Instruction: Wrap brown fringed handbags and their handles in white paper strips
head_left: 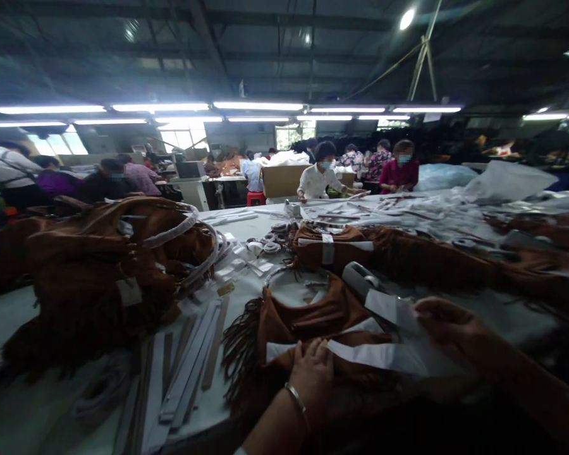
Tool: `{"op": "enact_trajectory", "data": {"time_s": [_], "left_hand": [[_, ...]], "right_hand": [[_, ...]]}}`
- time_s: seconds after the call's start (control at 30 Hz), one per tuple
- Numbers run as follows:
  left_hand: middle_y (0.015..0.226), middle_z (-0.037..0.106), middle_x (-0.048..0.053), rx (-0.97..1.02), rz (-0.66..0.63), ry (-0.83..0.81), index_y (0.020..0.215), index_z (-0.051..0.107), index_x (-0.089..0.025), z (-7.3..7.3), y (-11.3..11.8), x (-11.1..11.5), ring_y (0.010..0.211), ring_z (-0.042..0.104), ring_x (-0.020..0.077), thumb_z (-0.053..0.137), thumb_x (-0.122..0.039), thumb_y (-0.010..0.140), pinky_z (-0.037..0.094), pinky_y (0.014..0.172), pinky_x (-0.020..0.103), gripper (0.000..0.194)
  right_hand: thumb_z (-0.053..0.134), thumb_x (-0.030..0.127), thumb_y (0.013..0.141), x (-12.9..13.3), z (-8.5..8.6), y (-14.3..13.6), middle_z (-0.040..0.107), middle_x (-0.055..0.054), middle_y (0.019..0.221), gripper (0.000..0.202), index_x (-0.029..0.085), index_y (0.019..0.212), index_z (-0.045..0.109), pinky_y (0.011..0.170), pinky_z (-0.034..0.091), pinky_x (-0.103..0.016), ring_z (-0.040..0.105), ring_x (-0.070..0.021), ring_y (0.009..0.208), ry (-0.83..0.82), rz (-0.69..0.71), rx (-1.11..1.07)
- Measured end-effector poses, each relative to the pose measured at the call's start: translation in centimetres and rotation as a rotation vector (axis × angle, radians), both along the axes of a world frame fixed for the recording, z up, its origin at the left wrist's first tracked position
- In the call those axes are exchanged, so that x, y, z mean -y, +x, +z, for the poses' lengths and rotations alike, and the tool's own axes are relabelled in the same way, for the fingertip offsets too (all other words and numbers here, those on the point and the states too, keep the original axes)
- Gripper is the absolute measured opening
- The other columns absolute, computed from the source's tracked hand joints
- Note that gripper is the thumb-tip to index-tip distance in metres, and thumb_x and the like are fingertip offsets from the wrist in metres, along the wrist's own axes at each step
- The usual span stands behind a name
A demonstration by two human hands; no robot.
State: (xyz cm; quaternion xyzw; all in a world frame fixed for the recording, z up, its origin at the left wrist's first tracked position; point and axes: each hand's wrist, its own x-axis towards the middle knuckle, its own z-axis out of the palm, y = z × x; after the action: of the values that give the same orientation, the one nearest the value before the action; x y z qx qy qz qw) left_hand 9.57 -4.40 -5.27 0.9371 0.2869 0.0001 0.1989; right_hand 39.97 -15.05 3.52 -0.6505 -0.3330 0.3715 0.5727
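A brown fringed bag (313, 309) lies on the table in front of me, with a long white strip (360, 354) across its front. My left hand (313, 373), with a bracelet at the wrist, rests on the bag and the strip's edge, fingers stretched forward. On the right, my right hand (448, 322) is closed, thumb against fingers, on a thin whitish sheet (391, 308). That sheet looks partly see-through, and its lower part blurs into the strip's right end. Just beyond the bag is a grey tool (360, 278) that looks like a tape dispenser.
More brown bags are heaped at left (95, 265) and beyond the work (332, 246). Flat white and grey strips (189, 366) lie left of the bag, near small plastic packets (246, 262). Across the table (246, 227), a person in white (317, 180) and other people work.
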Motion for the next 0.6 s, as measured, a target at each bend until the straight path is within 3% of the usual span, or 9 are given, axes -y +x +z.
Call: {"op": "enact_trajectory", "data": {"time_s": [0.07, 0.13, 0.23, 0.37, 0.43, 0.53, 0.6], "left_hand": [[0.158, 0.035, 0.017, -0.032, -0.024, 0.048, 0.149, 0.041, -0.015, 0.8, 0.2, 0.2, 0.147, 0.029, 0.0329, 0.037, -0.029, 0.098, 0.023, 0.115, 0.067, 0.053], [0.158, 0.035, 0.017, -0.074, -0.064, 0.087, 0.148, 0.041, -0.014, 1.6, 0.5, 0.2, 0.146, 0.031, 0.0328, 0.039, -0.025, 0.097, 0.027, 0.113, 0.066, 0.053], [0.156, 0.038, 0.019, -0.132, -0.136, 0.101, 0.144, 0.043, -0.012, 2.6, 0.9, -0.3, 0.142, 0.035, 0.0339, 0.045, -0.018, 0.093, 0.036, 0.109, 0.062, 0.052], [0.151, 0.043, 0.020, -0.149, -0.211, 0.094, 0.137, 0.048, -0.011, 3.8, 1.2, -1.5, 0.137, 0.041, 0.0332, 0.056, -0.013, 0.085, 0.041, 0.109, 0.051, 0.052], [0.143, 0.051, 0.018, -0.144, -0.265, 0.073, 0.130, 0.052, -0.012, 4.4, 1.3, -2.2, 0.131, 0.049, 0.0289, 0.060, -0.011, 0.082, 0.044, 0.108, 0.042, 0.049], [0.128, 0.061, 0.015, -0.120, -0.341, 0.025, 0.122, 0.057, -0.012, 5.5, 1.7, -3.2, 0.119, 0.058, 0.0243, 0.061, -0.008, 0.078, 0.047, 0.105, 0.033, 0.044], [0.125, 0.064, 0.014, -0.114, -0.354, 0.014, 0.120, 0.058, -0.012, 6.7, 2.1, -3.7, 0.116, 0.060, 0.0238, 0.061, -0.006, 0.076, 0.046, 0.105, 0.033, 0.045]], "right_hand": [[0.082, 0.044, 0.062, 5.2, -0.9, 0.6, 0.061, -0.001, 0.064, 0.036, 0.021, 0.087, 0.075, 0.044, 0.037, -0.022, 0.043, -0.0095, 0.047, -0.166, 0.164, 0.101], [0.074, 0.042, 0.071, 8.9, -2.0, -0.5, 0.063, -0.004, 0.071, 0.025, 0.020, 0.083, 0.076, 0.053, 0.044, -0.026, 0.050, -0.0128, 0.056, -0.238, 0.410, 0.195], [0.061, 0.022, 0.074, 11.4, -4.0, -4.5, 0.065, -0.005, 0.081, 0.016, 0.019, 0.078, 0.077, 0.069, 0.049, -0.028, 0.060, -0.0170, 0.074, -0.237, 0.719, 0.286], [0.055, 0.009, 0.060, 10.1, -6.8, -10.4, 0.068, -0.004, 0.083, 0.031, 0.018, 0.078, 0.079, 0.067, 0.047, -0.023, 0.062, -0.0149, 0.075, -0.111, 0.932, 0.338], [0.058, 0.010, 0.061, 8.5, -7.6, -12.6, 0.068, -0.004, 0.083, 0.028, 0.018, 0.078, 0.079, 0.063, 0.046, -0.021, 0.062, -0.0132, 0.072, -0.009, 0.943, 0.293], [0.064, 0.017, 0.068, 5.2, -8.1, -15.1, 0.068, -0.003, 0.083, 0.020, 0.017, 0.080, 0.079, 0.064, 0.048, -0.021, 0.061, -0.0131, 0.072, 0.104, 0.817, 0.111], [0.067, 0.024, 0.070, 2.8, -8.2, -16.3, 0.067, -0.003, 0.080, 0.018, 0.015, 0.082, 0.078, 0.064, 0.050, -0.024, 0.061, -0.0138, 0.070, 0.088, 0.675, -0.067]]}}
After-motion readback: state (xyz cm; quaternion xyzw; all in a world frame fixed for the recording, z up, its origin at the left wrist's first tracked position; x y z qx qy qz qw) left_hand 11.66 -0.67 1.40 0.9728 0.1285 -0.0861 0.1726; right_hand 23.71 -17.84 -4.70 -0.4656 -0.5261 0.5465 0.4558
